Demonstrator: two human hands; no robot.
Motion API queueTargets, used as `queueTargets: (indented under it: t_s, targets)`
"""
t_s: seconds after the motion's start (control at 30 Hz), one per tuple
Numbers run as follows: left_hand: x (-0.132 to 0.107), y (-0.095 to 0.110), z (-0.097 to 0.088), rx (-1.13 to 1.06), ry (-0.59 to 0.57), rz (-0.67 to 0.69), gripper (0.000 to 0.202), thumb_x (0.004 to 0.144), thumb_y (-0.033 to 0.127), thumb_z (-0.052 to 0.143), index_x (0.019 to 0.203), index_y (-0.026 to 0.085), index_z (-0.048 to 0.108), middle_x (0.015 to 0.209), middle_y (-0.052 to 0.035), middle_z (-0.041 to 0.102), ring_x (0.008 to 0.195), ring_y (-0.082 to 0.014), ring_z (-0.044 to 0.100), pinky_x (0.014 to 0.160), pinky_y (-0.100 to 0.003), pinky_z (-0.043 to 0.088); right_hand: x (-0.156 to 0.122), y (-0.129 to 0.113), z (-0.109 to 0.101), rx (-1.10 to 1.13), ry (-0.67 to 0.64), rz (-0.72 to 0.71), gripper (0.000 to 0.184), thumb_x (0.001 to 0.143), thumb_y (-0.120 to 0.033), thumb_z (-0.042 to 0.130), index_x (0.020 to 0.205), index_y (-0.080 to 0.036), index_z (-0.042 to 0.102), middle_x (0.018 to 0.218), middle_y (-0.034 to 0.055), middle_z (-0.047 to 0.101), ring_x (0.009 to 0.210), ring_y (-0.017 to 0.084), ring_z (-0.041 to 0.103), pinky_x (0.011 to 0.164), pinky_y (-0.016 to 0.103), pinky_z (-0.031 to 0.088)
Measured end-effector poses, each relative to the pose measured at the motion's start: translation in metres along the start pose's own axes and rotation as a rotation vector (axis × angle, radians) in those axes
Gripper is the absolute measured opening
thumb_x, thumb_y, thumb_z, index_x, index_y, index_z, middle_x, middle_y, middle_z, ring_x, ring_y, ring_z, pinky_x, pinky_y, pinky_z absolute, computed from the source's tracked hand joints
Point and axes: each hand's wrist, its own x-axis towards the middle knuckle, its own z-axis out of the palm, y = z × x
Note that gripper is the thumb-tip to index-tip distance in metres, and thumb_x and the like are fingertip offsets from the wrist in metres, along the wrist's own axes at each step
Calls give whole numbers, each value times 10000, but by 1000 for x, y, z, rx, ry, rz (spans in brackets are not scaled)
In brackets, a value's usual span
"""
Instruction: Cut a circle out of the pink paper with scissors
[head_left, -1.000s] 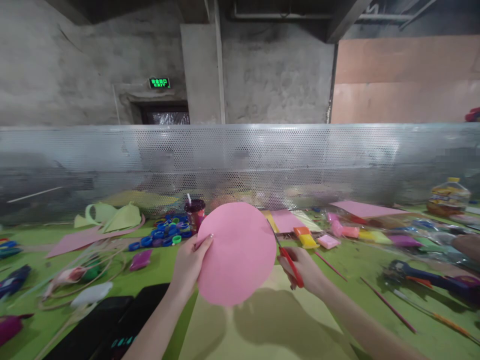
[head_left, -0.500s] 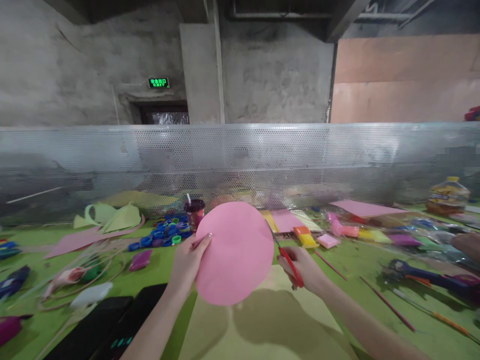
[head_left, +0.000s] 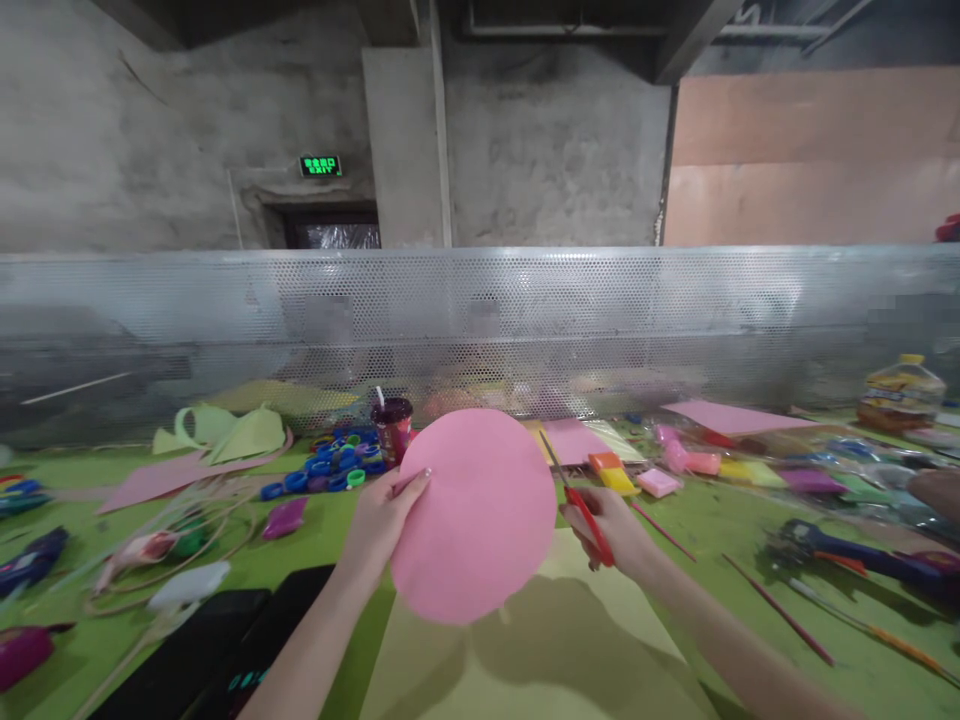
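A round piece of pink paper (head_left: 476, 515) is held up in front of me, its edge slightly uneven. My left hand (head_left: 386, 520) pinches it at the left edge, thumb on the near face and fingers behind. In my right hand (head_left: 611, 525) are red-handled scissors (head_left: 589, 520), their blades pointing up and left beside the paper's right edge. The blades look apart from the paper. Below the circle lies a pale yellow sheet (head_left: 540, 655), with shadows of the hands and paper on it.
Behind stands a perforated metal screen (head_left: 480, 330). Left are blue rings (head_left: 322, 465), a dark cup with a straw (head_left: 392, 430), green paper strips (head_left: 225, 435) and a black device (head_left: 277, 620). Right are clay packs (head_left: 615, 475), a glue gun (head_left: 862, 555) and an oil bottle (head_left: 900, 395).
The scissors have come away from the paper's right edge, and their blades now show fully. The paper circle sits slightly lower and further right in view.
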Motion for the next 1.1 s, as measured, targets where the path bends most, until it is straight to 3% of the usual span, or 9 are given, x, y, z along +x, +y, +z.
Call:
queueTargets:
  t_s: [0.17, 0.33, 0.6, 0.77, 1.1]
  targets:
    - [-1, 3, 0, 79, -124, -60, 403, 607, 486, 629, 804, 136, 659, 779, -94, 693, 670, -245, 629, 573, -296, 452, 2, -2, -12, 50, -31, -43, 148, 682, -300, 441, 612, -182, 386, 360, -108, 363, 282, 48, 376, 291, 174, 386]
    - [-7, 8, 3, 100, -250, -50, 308, 624, 439, 618, 750, 161, 663, 736, -60, 689, 620, -208, 608, 535, -263, 421, -1, -10, -27, -59, -194, -28, 82, 647, -250, 441, 616, -181, 411, 352, -108, 361, 287, 52, 385, 305, 169, 382]
    - [-10, 13, 3, 91, -257, -47, 254, 622, 404, 629, 712, 168, 658, 683, -48, 676, 560, -186, 584, 505, -256, 401, -3, -13, -33, -143, -245, -73, 36, 628, -203, 448, 627, -171, 432, 454, -81, 396, 369, 60, 428, 344, 173, 414]
    - [-12, 12, 2, 105, -320, -48, 249, 651, 404, 606, 727, 174, 664, 721, -47, 679, 599, -187, 590, 529, -257, 409, -1, -9, -33, -195, -264, -64, 59, 637, -210, 451, 662, -159, 467, 534, -62, 423, 385, 46, 443, 338, 148, 404]
    - [-11, 16, 0, 197, -338, -30, 281, 654, 425, 589, 722, 162, 657, 701, -33, 664, 602, -180, 579, 533, -252, 405, -1, -6, -37, -267, -281, -93, 69, 664, -225, 453, 662, -157, 465, 558, -47, 434, 411, 65, 479, 349, 165, 429]
